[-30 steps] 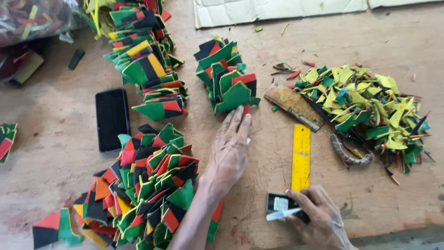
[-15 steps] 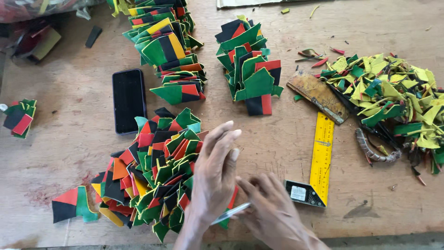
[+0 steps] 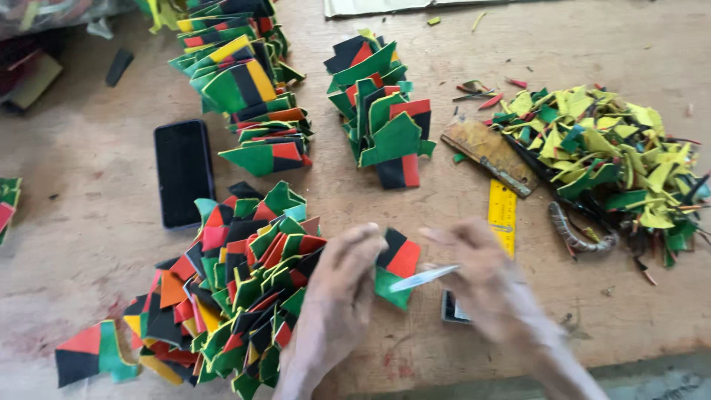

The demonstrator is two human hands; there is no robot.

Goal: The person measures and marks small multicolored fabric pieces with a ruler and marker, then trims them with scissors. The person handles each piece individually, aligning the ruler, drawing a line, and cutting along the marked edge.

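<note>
Low in the frame's centre, my left hand (image 3: 337,296) pinches a black, red and green fabric piece (image 3: 396,270); my blurred right hand (image 3: 481,278) grips a pale pen (image 3: 424,278).

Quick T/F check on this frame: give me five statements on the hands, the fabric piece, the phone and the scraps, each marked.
1. The left hand holds a black, red and green fabric piece. True.
2. The right hand is empty. False: it holds a thin white blade-like tool.
3. The black phone lies screen-up on the table. True.
4. The yellow ruler sits left of the phone. False: it is to its right.
5. The yellow-green scrap heap is at far left. False: at right.
</note>
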